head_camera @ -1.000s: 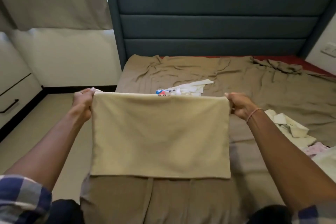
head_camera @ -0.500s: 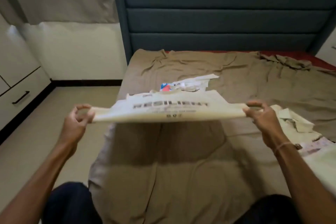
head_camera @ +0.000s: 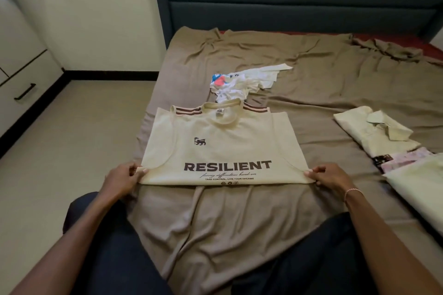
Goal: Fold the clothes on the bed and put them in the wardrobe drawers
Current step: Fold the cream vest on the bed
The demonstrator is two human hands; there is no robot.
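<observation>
Cream T-shirt flat on bed, near corners pinched in curled fingers of left hand and right hand

Cream "RESILIENT" T-shirt lying flat on bed, print up, bottom folded under

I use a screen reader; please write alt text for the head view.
The left hand and right hand pinch the near corners of a cream T-shirt printed RESILIENT, flat on a brown bedsheet. Beyond it, a crumpled white garment; at right, a folded pale collared shirt.
</observation>
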